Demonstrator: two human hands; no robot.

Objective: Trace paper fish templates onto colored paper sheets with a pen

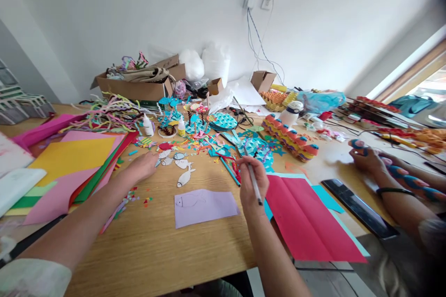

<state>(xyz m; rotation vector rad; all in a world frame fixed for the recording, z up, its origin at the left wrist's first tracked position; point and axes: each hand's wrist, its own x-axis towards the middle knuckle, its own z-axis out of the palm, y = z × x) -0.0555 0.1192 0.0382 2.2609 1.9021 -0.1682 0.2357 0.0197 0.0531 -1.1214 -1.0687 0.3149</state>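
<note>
Fingers of the right hand [248,188] are closed around a pen [257,186], near the lavender paper [209,217], which lies on the worktop [146,255] with a fish outline drawn on it. The left hand's [147,166] fingers reach down beside the white paper fish [184,177]; whether they grip anything, I cannot tell. A red sheet [310,222] lies to the right of the lavender paper. Farther back, past the fish, stand two small bottles [148,126], then a cardboard box [135,90] near the wall [167,4].
</note>
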